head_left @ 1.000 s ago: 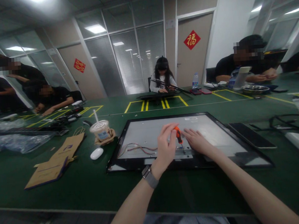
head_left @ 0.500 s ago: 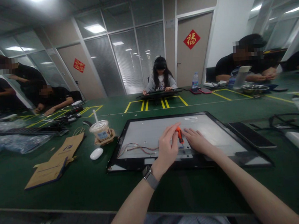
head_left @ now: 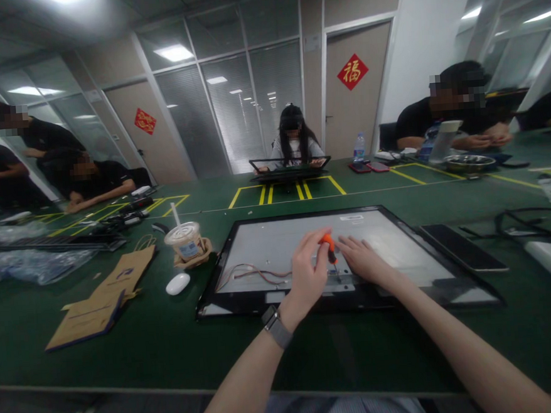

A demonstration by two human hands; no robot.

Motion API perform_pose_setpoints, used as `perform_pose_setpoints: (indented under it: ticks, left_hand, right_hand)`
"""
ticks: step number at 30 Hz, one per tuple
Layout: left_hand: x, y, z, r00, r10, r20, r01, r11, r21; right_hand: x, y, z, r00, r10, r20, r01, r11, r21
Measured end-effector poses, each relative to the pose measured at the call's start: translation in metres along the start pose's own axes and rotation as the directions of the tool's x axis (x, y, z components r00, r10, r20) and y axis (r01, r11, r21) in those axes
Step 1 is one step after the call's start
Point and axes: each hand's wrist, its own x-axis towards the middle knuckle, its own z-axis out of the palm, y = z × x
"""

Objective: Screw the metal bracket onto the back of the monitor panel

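Note:
A flat display panel (head_left: 277,231) with a black frame and a pale grey back lies on the green table before me. My left hand (head_left: 308,268), with a watch (head_left: 277,327) on its wrist, is closed around the orange and black handle of a screwdriver (head_left: 329,245). The screwdriver stands nearly upright, its shaft pointing down near the panel's front edge. My right hand (head_left: 361,258) lies flat on the panel just right of the tool, fingers stretched out. Thin coloured wires (head_left: 256,272) run across the panel's left part.
Left of the panel are a white mouse (head_left: 178,283), a drink cup with a straw (head_left: 187,241) and a brown paper bag (head_left: 107,294). A dark flat slab (head_left: 462,248) and black cables lie to the right. Across the table (head_left: 140,361) a person handles a black frame (head_left: 291,167).
The screwdriver's handle has turned slightly in my left hand; my right hand stays put. Opposite, the person has raised the black frame's far edge.

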Motion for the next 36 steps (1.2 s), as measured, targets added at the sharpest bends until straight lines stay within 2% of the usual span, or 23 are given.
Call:
perform_pose_setpoints:
  ticks: [5,11,17,20,24,30,36]
  left_hand:
    - [0.000,0.000,-0.001,0.996,-0.006,-0.086,0.011,0.998,0.063]
    - [-0.002,0.003,0.001,1.000,-0.002,0.019,0.003,1.000,-0.014]
    - [-0.002,0.000,0.001,0.996,0.025,-0.091,-0.019,0.998,0.068]
    - [-0.002,0.001,0.000,0.999,0.004,-0.050,-0.002,0.999,0.048]
    - [-0.002,0.002,0.000,0.999,0.034,0.011,-0.034,0.999,0.007]
    - [-0.002,0.001,0.001,0.995,0.057,-0.078,-0.050,0.994,0.096]
    - [-0.004,0.003,0.000,0.999,0.034,0.036,-0.034,0.999,0.012]
  right_hand:
    - [-0.001,-0.002,-0.004,1.000,0.005,0.029,-0.005,1.000,-0.014]
    - [0.001,0.001,0.004,1.000,0.012,-0.018,-0.012,1.000,0.007]
    - [0.002,0.004,0.010,0.999,-0.021,-0.045,0.021,1.000,-0.008]
    - [0.003,0.005,0.010,0.999,-0.014,-0.039,0.014,1.000,-0.002]
    - [0.003,0.004,0.009,1.000,-0.007,-0.020,0.007,1.000,0.002]
    - [0.002,0.003,0.005,1.000,0.000,-0.006,0.000,1.000,-0.001]
    - [0.002,0.003,0.005,1.000,-0.009,0.008,0.009,1.000,-0.004]
